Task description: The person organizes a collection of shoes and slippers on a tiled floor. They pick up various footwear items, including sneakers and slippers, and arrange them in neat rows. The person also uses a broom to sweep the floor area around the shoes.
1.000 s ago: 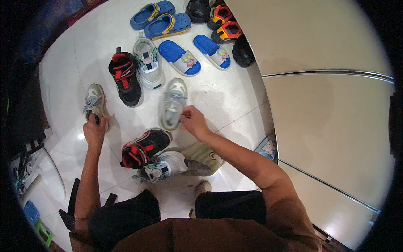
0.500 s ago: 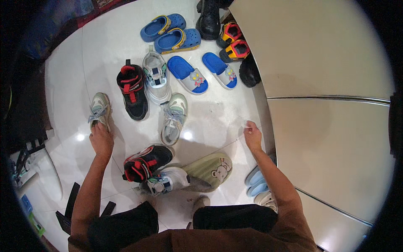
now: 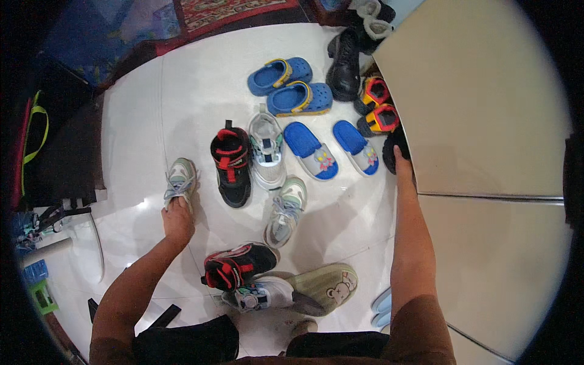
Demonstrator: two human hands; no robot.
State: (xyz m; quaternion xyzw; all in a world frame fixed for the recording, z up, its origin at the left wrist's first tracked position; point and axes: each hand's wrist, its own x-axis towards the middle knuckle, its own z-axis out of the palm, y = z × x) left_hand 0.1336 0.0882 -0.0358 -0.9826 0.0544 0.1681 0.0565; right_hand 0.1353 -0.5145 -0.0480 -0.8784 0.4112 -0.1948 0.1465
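My left hand [image 3: 178,220] is closed on the heel end of a white-and-grey laced sneaker [image 3: 181,177], its fingers in the shoe's opening. A similar sneaker [image 3: 286,213] lies apart, nearer the middle. My right hand [image 3: 403,163] reaches to the cabinet's edge beside a dark shoe [image 3: 392,152]; most of its fingers are hidden there, and I cannot tell whether it grips the shoe. Between my hands stand a black-and-red high-top [image 3: 231,173], a white sneaker [image 3: 266,152] and two blue-and-grey slides [image 3: 311,152] [image 3: 358,149].
Blue clogs [image 3: 299,97], black boots [image 3: 344,64] and red-and-yellow shoes [image 3: 380,118] lie farther off. Near my feet are another black-and-red shoe [image 3: 243,264], another white sneaker [image 3: 264,293] and a green slipper [image 3: 328,286]. A beige cabinet [image 3: 480,121] borders the right side.
My right hand has moved forward from above the floor to the dark shoe by the cabinet. My left hand stays on the sneaker. The view has shifted, showing more of the far side.
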